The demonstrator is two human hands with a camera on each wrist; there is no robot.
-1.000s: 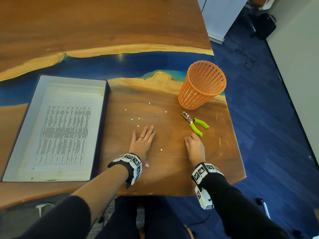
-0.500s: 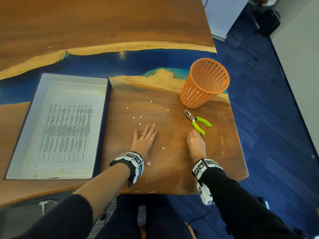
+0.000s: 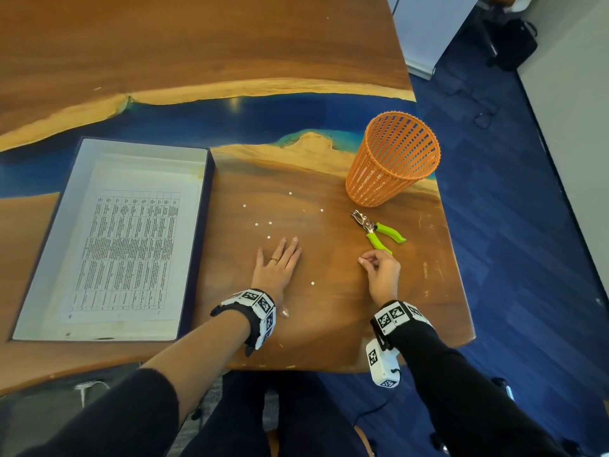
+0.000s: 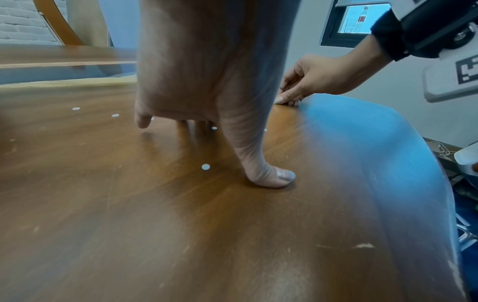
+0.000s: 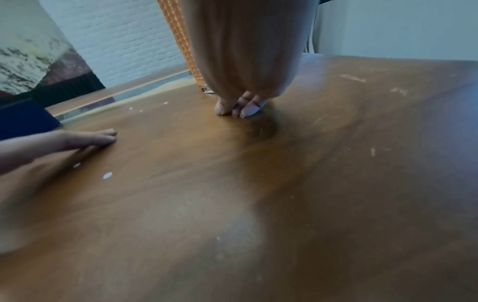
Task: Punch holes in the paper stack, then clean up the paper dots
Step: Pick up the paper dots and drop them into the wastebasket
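Note:
Several white paper dots [image 3: 269,222] lie scattered on the wooden table, one dot [image 3: 312,283] between my hands. My left hand [image 3: 278,262] rests flat on the wood, fingers straight, just below the dots; its thumb [image 4: 269,179] lies beside a dot [image 4: 205,167]. My right hand [image 3: 379,268] has its fingertips [image 5: 240,110] bunched in a pinch on the table, a small white speck at the tips. The green-handled hole punch [image 3: 375,230] lies just beyond it, untouched. The printed paper stack [image 3: 128,249] lies in a box at the left.
An orange mesh basket [image 3: 392,159] stands upright beyond the punch near the table's right edge. The dark-rimmed box [image 3: 206,192] takes up the left side. The table's front edge [image 3: 329,367] is close behind my wrists; blue floor lies to the right.
My right hand has gone from lying flat to curling its fingers into a pinch on the table. The left hand has stayed flat in place.

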